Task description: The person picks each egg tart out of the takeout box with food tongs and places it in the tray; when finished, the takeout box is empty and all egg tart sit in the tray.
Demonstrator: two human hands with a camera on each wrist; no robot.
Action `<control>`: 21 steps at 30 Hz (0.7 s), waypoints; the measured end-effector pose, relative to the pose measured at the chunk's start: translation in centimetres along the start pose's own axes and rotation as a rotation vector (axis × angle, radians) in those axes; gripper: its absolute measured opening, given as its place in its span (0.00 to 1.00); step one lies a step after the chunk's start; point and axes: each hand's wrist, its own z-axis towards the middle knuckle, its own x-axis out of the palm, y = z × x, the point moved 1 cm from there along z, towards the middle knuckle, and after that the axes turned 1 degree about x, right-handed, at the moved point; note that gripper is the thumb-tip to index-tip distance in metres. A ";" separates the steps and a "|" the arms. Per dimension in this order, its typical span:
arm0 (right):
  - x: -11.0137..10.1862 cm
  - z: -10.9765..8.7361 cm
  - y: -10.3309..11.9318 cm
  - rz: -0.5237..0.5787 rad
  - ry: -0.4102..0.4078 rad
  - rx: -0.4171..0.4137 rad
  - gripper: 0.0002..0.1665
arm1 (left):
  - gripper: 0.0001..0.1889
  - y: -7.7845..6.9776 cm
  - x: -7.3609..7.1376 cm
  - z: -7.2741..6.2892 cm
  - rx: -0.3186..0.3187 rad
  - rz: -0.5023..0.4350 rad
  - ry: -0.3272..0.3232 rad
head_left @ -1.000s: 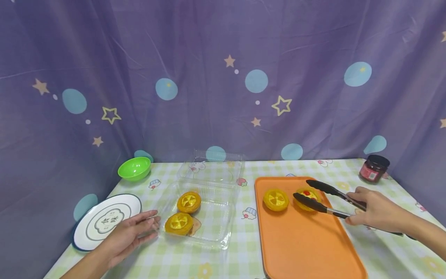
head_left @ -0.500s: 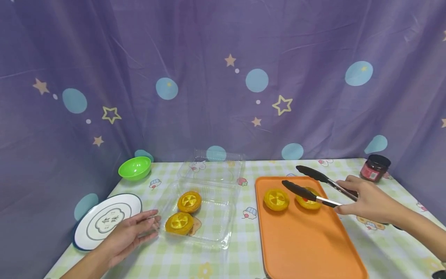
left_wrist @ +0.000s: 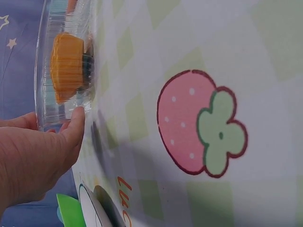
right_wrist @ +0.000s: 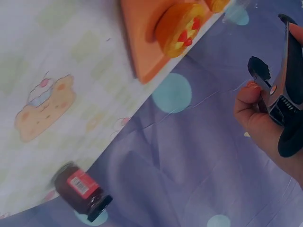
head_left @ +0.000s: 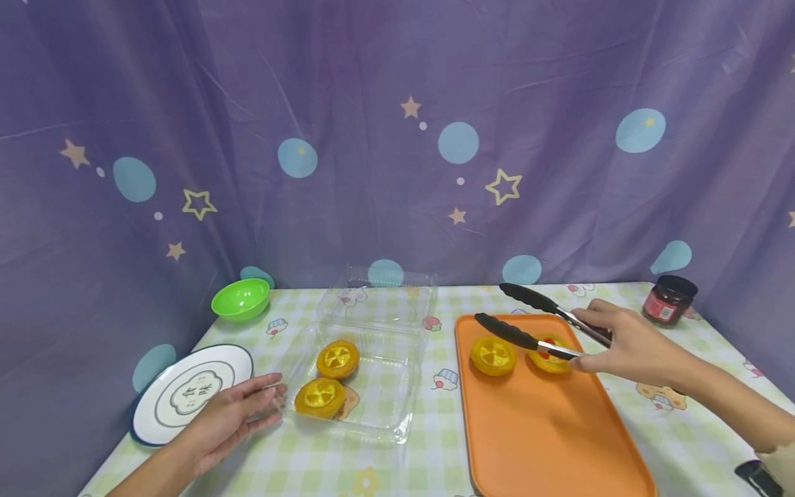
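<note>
My right hand (head_left: 630,343) grips a pair of black-tipped metal tongs (head_left: 524,335). The tongs' tips are spread with nothing between them, above the far part of an orange tray (head_left: 546,428). On that tray lie a yellow-topped tart (head_left: 493,356) and a tart with red pieces (head_left: 551,355), partly covered by the tongs. At the left, my left hand (head_left: 226,421) has its fingers loosely extended against the near left corner of a clear plastic clamshell box (head_left: 379,397). The box's lid stands back, and two yellow-topped tarts (head_left: 319,397) sit in its left side.
A white plate (head_left: 180,386) with a dark rim lies left of the box, partly behind my left hand. Behind it stands a green bowl (head_left: 241,299). A dark-lidded jar (head_left: 668,301) is at the far right corner. A purple curtain (head_left: 373,138) hangs behind the checkered tablecloth (head_left: 428,455).
My right hand has carried the spread tongs left and slightly up, from over the red-topped tart toward the yellow-topped one. My left hand and the tarts have stayed put.
</note>
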 end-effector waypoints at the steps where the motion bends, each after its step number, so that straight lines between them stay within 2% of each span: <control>1: 0.1 0.1 0.1 0.000 -0.001 -0.006 0.43 | 0.34 0.0 0.0 0.0 0.001 0.002 0.000; 8: 1.0 1.1 1.4 0.027 0.036 0.001 0.44 | 0.32 0.0 0.1 0.0 0.002 0.010 -0.015; 15: 2.0 2.8 3.0 0.062 0.040 -0.066 0.41 | 0.32 0.0 0.1 -0.1 -0.010 0.019 -0.017; 21: 2.7 4.0 4.4 0.081 0.081 -0.092 0.43 | 0.33 -0.1 0.1 0.0 -0.015 0.015 -0.020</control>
